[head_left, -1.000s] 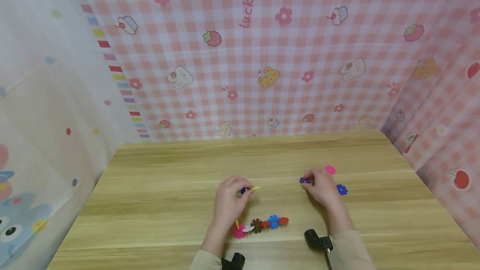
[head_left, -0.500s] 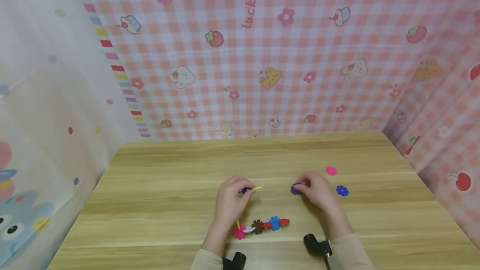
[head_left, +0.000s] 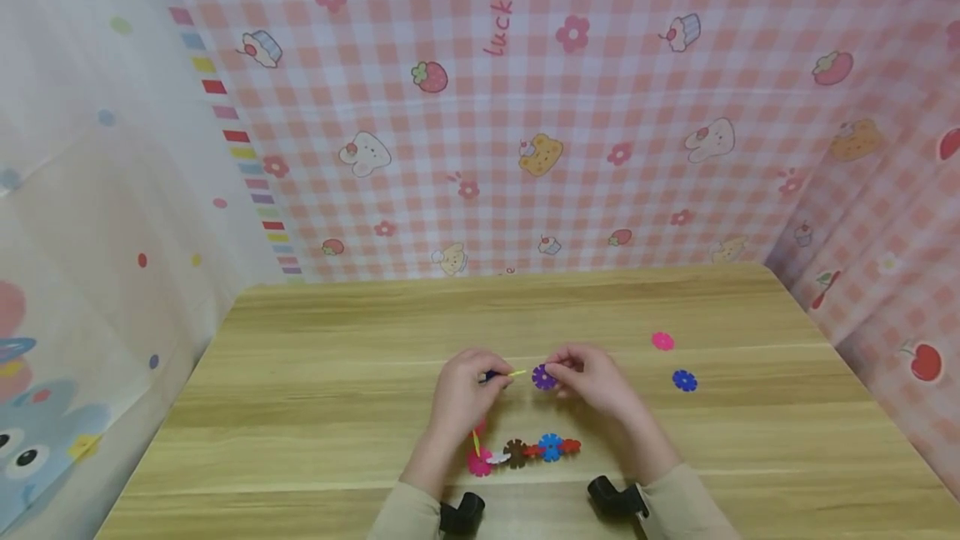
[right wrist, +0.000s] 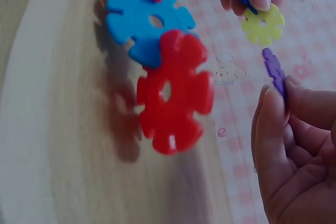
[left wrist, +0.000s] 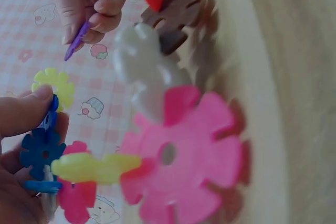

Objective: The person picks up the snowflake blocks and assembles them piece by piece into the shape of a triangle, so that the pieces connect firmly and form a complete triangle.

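Observation:
My left hand [head_left: 463, 383] pinches a dark blue notched flower disc [left wrist: 48, 121], one link in a chain of interlocking plastic discs. Out past the fingertips sticks a yellow disc [right wrist: 270, 32] at the chain's end. From the left hand the chain runs down to a pink disc [left wrist: 199, 174], then along the table through white [left wrist: 137, 59], brown [head_left: 511, 451], blue [right wrist: 128, 17] and red discs [right wrist: 189, 85]. Between thumb and fingers my right hand [head_left: 596, 383] holds a purple disc [head_left: 542, 377], its free edge close to the yellow one with a small gap. The palm hides part of the chain.
A loose pink disc [head_left: 662, 342] and a loose blue disc [head_left: 684, 381] lie on the wooden table [head_left: 337, 407], right of the right hand. Black camera mounts [head_left: 617, 500] sit at both wrists. Patterned cloth [head_left: 480, 107] hangs behind the table and at its sides.
My right hand has carried the purple disc leftward from near the loose discs to beside the yellow disc, turning it to face the head camera. The left hand has barely moved.

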The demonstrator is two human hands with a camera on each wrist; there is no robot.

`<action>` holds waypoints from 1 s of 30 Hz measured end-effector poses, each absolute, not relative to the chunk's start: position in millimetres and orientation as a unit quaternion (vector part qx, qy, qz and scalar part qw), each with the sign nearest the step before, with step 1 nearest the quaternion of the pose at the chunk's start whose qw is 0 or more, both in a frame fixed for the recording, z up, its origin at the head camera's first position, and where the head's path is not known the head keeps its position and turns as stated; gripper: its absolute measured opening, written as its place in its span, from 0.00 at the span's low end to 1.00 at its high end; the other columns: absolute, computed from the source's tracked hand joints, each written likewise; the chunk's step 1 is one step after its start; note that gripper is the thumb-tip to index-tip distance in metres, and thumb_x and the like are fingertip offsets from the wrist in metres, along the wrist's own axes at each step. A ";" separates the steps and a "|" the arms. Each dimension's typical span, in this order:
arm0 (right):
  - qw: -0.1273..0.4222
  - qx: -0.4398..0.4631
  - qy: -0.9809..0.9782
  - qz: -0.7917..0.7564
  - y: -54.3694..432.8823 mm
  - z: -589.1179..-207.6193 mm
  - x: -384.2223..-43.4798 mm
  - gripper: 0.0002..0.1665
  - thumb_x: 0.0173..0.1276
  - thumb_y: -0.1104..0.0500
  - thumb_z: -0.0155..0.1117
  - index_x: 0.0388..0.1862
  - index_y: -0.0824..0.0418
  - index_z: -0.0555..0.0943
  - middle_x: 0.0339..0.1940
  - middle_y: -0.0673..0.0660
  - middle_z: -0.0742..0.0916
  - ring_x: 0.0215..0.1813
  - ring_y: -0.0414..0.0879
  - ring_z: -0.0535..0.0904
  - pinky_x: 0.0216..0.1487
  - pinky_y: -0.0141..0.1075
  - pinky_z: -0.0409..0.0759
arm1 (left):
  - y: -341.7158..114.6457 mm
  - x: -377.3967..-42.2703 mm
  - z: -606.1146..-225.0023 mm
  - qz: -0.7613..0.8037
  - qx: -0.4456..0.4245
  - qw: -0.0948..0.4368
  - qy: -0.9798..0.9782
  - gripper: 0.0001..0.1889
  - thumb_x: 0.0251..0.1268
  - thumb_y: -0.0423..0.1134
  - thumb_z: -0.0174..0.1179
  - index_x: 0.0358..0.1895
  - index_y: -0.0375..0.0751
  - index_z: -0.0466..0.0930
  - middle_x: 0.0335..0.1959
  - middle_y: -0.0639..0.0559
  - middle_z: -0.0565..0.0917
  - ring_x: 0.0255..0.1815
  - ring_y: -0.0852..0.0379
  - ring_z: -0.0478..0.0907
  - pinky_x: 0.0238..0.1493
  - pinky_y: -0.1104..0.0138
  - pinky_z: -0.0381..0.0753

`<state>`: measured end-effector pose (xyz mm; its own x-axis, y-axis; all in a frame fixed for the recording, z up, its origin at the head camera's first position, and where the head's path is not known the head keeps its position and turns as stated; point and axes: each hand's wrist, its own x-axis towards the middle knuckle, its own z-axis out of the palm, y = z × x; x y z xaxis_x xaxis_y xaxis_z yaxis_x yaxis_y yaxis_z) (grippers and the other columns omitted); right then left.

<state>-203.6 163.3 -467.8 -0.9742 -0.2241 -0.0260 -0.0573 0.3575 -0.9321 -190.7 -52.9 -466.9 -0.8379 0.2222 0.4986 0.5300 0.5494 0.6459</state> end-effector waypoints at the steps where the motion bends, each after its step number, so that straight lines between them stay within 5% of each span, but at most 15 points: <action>1: 0.079 -0.090 0.814 -0.568 162.3 -466.4 -203.8 0.07 0.69 0.68 0.62 0.41 0.73 0.80 0.30 0.57 0.84 0.30 0.47 0.81 0.33 0.35 0.85 | -53.1 -191.5 -465.9 -0.423 -0.223 0.180 -0.860 0.06 0.50 0.28 0.74 0.30 0.42 0.88 0.32 0.53 0.86 0.38 0.55 0.82 0.46 0.60 0.82; 17: 0.107 -0.139 0.788 -0.590 160.8 -458.8 -211.4 0.13 0.66 0.71 0.63 0.49 0.74 0.78 0.37 0.61 0.85 0.36 0.50 0.82 0.38 0.37 0.85 | -52.5 -197.7 -458.3 -0.395 -0.249 0.144 -0.872 0.06 0.51 0.28 0.73 0.31 0.41 0.87 0.33 0.53 0.86 0.38 0.55 0.82 0.47 0.61 0.82; 30: 0.061 -0.120 0.793 -0.594 158.0 -466.5 -209.2 0.07 0.64 0.75 0.62 0.42 0.73 0.80 0.32 0.58 0.86 0.31 0.47 0.80 0.34 0.37 0.85 | -45.4 -198.2 -463.8 -0.383 -0.297 0.202 -0.851 0.07 0.48 0.25 0.73 0.26 0.39 0.85 0.29 0.51 0.86 0.33 0.55 0.83 0.41 0.67 0.84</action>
<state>-209.2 158.0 -466.5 -0.9638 -0.2626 0.0465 -0.1187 0.2662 -0.9566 -198.2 -45.4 -463.8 -0.7417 0.3505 0.5719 0.6605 0.5302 0.5316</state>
